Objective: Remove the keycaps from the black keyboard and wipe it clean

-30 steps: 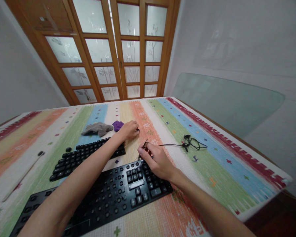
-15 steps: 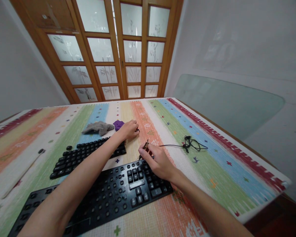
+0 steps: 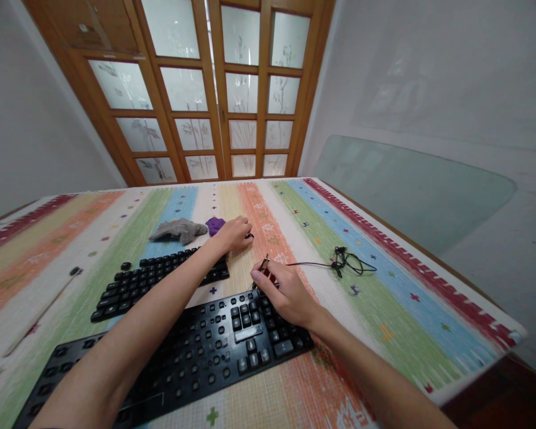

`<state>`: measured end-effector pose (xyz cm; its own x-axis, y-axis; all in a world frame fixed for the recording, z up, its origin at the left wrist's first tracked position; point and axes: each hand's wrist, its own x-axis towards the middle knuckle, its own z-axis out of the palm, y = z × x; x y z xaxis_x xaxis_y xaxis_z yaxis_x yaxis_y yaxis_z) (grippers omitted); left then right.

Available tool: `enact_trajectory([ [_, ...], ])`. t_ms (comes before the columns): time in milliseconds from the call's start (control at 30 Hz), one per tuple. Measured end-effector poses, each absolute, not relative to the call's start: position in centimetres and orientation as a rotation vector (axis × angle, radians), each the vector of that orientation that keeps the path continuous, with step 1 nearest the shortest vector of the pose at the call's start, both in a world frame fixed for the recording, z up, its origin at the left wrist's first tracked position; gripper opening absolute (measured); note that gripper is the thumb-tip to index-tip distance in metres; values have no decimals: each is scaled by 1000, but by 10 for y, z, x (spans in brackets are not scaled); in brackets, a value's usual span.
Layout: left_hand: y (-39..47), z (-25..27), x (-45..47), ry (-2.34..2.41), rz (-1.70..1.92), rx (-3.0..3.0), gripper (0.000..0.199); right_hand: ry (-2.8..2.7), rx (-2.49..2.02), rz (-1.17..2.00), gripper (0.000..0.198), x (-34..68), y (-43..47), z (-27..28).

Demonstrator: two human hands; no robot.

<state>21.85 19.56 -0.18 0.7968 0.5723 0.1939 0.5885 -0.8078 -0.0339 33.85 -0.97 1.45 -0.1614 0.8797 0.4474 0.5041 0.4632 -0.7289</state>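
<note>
Across the striped, woven-looking cloth (image 3: 411,322), I see the flat black plastic keyboard (image 3: 201,351) lying slanted, rows of bare stubby posts showing, its far edge just under my right hand (image 3: 286,295), whose fingers pinch a small brownish tool (image 3: 265,264); my left hand (image 3: 237,234) curls at a black bit (image 3: 249,236), grip unclear.

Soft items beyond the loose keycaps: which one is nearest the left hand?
The small purple piece, right beside the left hand. The other, a larger grey fuzzy piece, lies farther left.
</note>
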Motion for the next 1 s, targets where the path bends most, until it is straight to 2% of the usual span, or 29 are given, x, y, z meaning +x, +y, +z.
enact_trajectory([
  [333, 199, -9, 217, -986, -294, -2963, 22, -1829, -1176, 528, 27, 338, -11, 14],
  [1000, 207, -20, 214, -1021, -415, -3110, 15, -1833, -1176, 549, 25, 338, -10, 13],
])
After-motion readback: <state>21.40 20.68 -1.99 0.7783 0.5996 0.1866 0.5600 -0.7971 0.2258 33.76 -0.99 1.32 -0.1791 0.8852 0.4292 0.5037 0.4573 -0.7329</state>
